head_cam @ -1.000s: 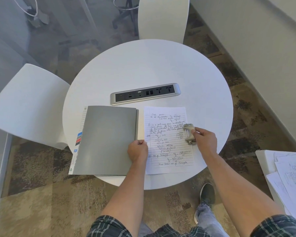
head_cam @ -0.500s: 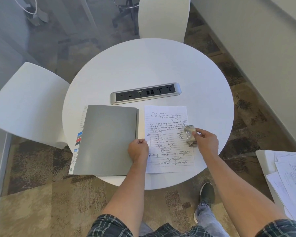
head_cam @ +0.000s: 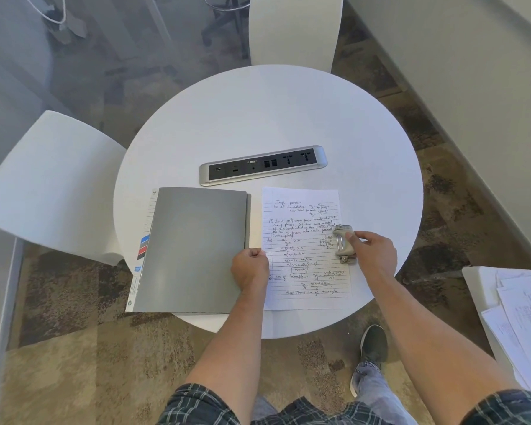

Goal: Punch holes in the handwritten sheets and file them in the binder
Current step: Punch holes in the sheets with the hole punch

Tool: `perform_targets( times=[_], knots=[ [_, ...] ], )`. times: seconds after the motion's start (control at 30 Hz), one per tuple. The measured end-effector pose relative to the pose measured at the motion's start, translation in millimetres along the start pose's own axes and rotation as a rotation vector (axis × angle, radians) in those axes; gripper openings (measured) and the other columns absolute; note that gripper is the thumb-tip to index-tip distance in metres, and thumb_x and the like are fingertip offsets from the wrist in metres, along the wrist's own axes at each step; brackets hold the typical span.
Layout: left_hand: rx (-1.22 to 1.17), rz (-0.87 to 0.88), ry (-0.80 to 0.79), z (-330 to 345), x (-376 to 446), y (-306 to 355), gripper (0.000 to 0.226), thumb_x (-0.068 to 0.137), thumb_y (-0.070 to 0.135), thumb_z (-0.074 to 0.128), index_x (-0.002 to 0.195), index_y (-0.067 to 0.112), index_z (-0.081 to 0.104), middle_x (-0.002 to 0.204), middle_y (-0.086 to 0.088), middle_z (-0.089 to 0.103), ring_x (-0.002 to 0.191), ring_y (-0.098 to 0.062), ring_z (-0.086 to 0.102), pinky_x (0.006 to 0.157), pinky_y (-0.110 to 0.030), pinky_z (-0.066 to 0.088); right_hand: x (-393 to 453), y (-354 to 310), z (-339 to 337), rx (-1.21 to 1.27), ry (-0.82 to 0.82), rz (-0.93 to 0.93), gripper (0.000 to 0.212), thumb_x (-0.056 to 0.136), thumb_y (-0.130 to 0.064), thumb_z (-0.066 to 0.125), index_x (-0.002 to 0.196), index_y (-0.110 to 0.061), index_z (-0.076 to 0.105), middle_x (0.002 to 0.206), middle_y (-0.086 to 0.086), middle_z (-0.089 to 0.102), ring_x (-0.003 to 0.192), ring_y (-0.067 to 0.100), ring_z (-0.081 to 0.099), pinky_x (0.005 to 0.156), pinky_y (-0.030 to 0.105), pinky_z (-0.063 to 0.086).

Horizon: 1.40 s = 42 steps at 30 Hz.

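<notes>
Right now the handwritten sheet [head_cam: 307, 256] lies flat on the round white table [head_cam: 267, 118], near the front edge, w/ a closed grey binder [head_cam: 193, 250] just beside it on the left. Left hand [head_cam: 250, 268] sits curled into a loose fist at the sheet's left margin, knuckles over the gap between binder and paper; can't tell if it pinches the paper edge or the binder cover. Right hand [head_cam: 373, 248] grips a small beige hole punch [head_cam: 344, 243] at the sheet's right edge, about mid-height, thumb and fingers wrapped round its outer side, the punch sitting over the paper edge. Coloured index tabs [head_cam: 144, 247] (blue, red, dark) stick out from the binder's left side, plus a lined sheet under it. Behind the binder and sheet, a silver power/data strip [head_cam: 262, 165] is set into the tabletop. White chairs [head_cam: 52, 185] stand at the left and far side. More written sheets [head_cam: 524, 314] are piled on a white surface at far right, well apart from the table.
</notes>
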<state>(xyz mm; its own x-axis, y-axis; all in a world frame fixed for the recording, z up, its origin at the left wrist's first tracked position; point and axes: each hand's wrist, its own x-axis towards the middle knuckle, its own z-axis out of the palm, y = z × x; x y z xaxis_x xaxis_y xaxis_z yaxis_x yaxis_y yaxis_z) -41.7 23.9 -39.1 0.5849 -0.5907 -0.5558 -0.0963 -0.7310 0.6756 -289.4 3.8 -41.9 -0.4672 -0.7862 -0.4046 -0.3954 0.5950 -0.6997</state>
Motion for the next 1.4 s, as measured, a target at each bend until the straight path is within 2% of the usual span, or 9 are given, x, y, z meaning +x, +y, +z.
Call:
perform_targets(
  times=[0.13,0.3,0.43,0.6,0.7,0.87,1.03,1.2,1.4],
  knots=[
    [0.001,-0.005,0.006,0.4,-0.3,-0.1,0.009,0.089,0.011,0.067,0.086,0.015,0.074,0.088,0.001,0.073,0.076,-0.018,0.065,0.06,-0.02,0.043,1.5,-1.3,-2.4,0.009,-0.017,0.003,0.034,0.09,-0.053,0.073,0.11,-0.026,0.078,0.092,-0.004,0.077,0.082,0.018,0.071,0.066,0.031,0.05],
    [-0.021,-0.012,0.011,1.2,-1.5,-0.1,0.009,0.089,0.01,0.066,0.087,0.012,0.075,0.085,0.0,0.072,0.066,-0.012,0.062,0.05,-0.016,0.04,3.0,-1.4,-4.9,0.029,-0.03,-0.015,0.034,0.089,-0.051,0.075,0.105,-0.021,0.079,0.088,-0.007,0.075,0.083,0.016,0.069,0.066,0.03,0.047],
    [-0.038,-0.019,0.015,1.2,-2.4,0.5,0.009,0.088,0.009,0.067,0.085,0.013,0.075,0.087,-0.001,0.073,0.076,-0.019,0.066,0.056,-0.019,0.045,3.8,-0.8,-3.4,-0.004,-0.03,-0.03,0.035,0.091,-0.051,0.074,0.107,-0.02,0.079,0.084,-0.009,0.073,0.075,0.011,0.066,0.061,0.027,0.045],
    [-0.024,-0.024,0.021,0.9,-3.4,2.8,0.018,0.086,0.009,0.066,0.074,0.021,0.068,0.086,-0.002,0.075,0.077,-0.023,0.071,0.06,-0.024,0.052,1.5,0.2,-2.9,-0.013,-0.015,-0.055,0.035,0.091,-0.05,0.074,0.108,-0.019,0.079,0.082,-0.008,0.073,0.074,0.01,0.065,0.059,0.026,0.043],
    [-0.019,-0.024,0.028,1.0,-4.5,3.6,0.015,0.087,0.009,0.066,0.077,0.021,0.07,0.085,-0.001,0.074,0.075,-0.022,0.07,0.059,-0.024,0.05,0.5,1.5,-3.0,-0.017,-0.014,-0.048,0.036,0.091,-0.05,0.074,0.11,-0.019,0.079,0.082,-0.008,0.073,0.072,0.009,0.064,0.058,0.026,0.043],
    [-0.003,-0.007,0.02,0.4,-4.3,2.3,0.012,0.087,0.01,0.067,0.081,0.019,0.071,0.083,0.0,0.073,0.078,-0.023,0.071,0.066,-0.027,0.055,-1.0,0.1,-4.2,-0.023,-0.018,-0.033,0.036,0.091,-0.051,0.074,0.108,-0.02,0.079,0.08,-0.012,0.072,0.075,0.011,0.067,0.061,0.028,0.046],
    [-0.011,-0.004,0.01,0.3,-5.1,2.4,0.011,0.089,0.009,0.066,0.085,0.016,0.073,0.085,0.0,0.073,0.073,-0.019,0.067,0.06,-0.022,0.049,0.8,0.5,-5.1,-0.034,-0.019,-0.021,0.037,0.088,-0.054,0.075,0.105,-0.022,0.079,0.086,-0.009,0.075,0.08,0.015,0.069,0.064,0.031,0.049],
    [-0.024,0.022,0.015,2.8,-7.0,4.6,0.014,0.09,0.006,0.064,0.083,0.017,0.07,0.08,0.002,0.069,0.073,-0.017,0.064,0.051,-0.016,0.041,7.1,2.1,-6.1,0.068,-0.076,0.028,0.035,0.084,-0.046,0.083,0.099,-0.015,0.076,0.09,-0.001,0.076,0.083,0.018,0.073,0.074,0.044,0.065],
    [-0.014,0.029,0.016,5.6,-5.6,2.2,0.011,0.091,0.006,0.066,0.087,0.014,0.072,0.085,0.0,0.069,0.081,-0.02,0.066,0.068,-0.023,0.048,8.1,2.1,-14.7,0.065,-0.132,0.083,0.043,0.083,-0.049,0.084,0.102,-0.014,0.069,0.102,0.007,0.073,0.091,0.023,0.074,0.054,0.032,0.062]
  ],
)
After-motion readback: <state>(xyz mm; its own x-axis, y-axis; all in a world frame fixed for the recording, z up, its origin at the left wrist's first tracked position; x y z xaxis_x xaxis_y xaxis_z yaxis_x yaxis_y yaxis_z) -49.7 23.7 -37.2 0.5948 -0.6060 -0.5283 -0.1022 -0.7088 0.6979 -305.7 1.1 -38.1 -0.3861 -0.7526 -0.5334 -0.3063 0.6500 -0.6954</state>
